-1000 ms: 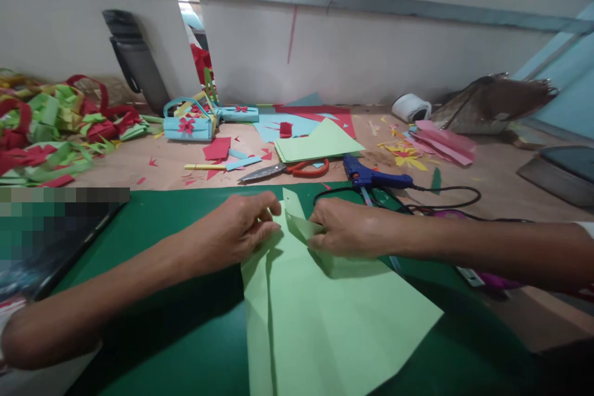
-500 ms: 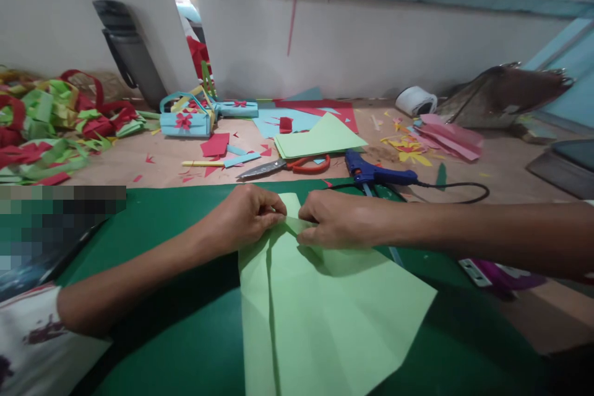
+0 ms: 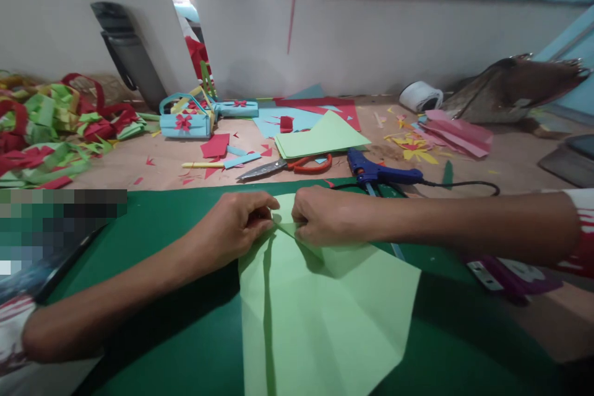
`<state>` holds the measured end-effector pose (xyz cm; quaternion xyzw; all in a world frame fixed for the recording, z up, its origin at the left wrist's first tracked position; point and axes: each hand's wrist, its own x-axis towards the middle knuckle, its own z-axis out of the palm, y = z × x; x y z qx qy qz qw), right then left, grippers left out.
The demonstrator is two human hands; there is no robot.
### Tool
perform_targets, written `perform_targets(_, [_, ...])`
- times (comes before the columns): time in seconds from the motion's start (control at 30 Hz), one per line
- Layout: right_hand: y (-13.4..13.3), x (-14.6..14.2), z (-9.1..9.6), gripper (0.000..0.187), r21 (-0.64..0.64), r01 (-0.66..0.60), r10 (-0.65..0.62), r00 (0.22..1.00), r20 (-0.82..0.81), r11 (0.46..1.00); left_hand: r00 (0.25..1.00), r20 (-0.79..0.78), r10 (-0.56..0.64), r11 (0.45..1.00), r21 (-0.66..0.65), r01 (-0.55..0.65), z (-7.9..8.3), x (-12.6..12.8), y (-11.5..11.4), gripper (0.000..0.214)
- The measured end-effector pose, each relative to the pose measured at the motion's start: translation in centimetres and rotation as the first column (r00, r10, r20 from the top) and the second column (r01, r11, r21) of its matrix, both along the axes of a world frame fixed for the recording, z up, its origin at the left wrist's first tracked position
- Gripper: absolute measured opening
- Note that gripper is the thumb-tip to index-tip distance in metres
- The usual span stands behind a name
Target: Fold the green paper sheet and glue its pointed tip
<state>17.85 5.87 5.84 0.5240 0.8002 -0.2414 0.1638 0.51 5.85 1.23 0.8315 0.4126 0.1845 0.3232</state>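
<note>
A large sheet of light green paper (image 3: 320,322), partly folded, lies on the dark green mat (image 3: 185,322). My left hand (image 3: 245,219) pinches the paper near its far edge, thumb against forefinger. Close to its right, my right hand (image 3: 320,216) is closed on the same paper, fingers curled over a raised fold. A long crease runs from the left hand down toward the near edge. The sheet's right part stands off the mat and casts a shadow.
Beyond the mat are orange-handled scissors (image 3: 288,166), a blue glue gun (image 3: 380,170) with its cord, and more green paper (image 3: 320,136). Small blue paper bags (image 3: 185,125) stand behind. Coloured paper pieces (image 3: 51,117) heap at left; a purple power strip (image 3: 515,278) lies at right.
My left hand has shifted slightly left and down along the fold. The paper's right corner has moved a little left and up. Both hands keep hold of the paper.
</note>
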Motion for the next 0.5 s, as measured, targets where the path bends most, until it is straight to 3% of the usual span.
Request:
perform_targets(0.1, [0.3,-0.3,0.3,0.005,-0.021,-0.039,0.039,0.999,0.011,0.999,0.999,-0.011,-0.038,0.997,0.068,0.039,0.1,-0.8,-0.5,0.013])
perform_targets(0.33, [0.4,-1.4,1.2,0.003,-0.055,-0.042,0.049,0.991,0.123,0.998,0.981,-0.014,-0.192,0.966,0.174,0.192,-0.4,-1.6,-1.5,0.021])
perform_targets(0.5, [0.7,-0.6,0.3,0.015,-0.023,-0.128,0.128,0.992,-0.001,0.991,0.982,-0.018,-0.189,0.961,0.201,0.189,-1.0,-1.7,-1.8,0.023])
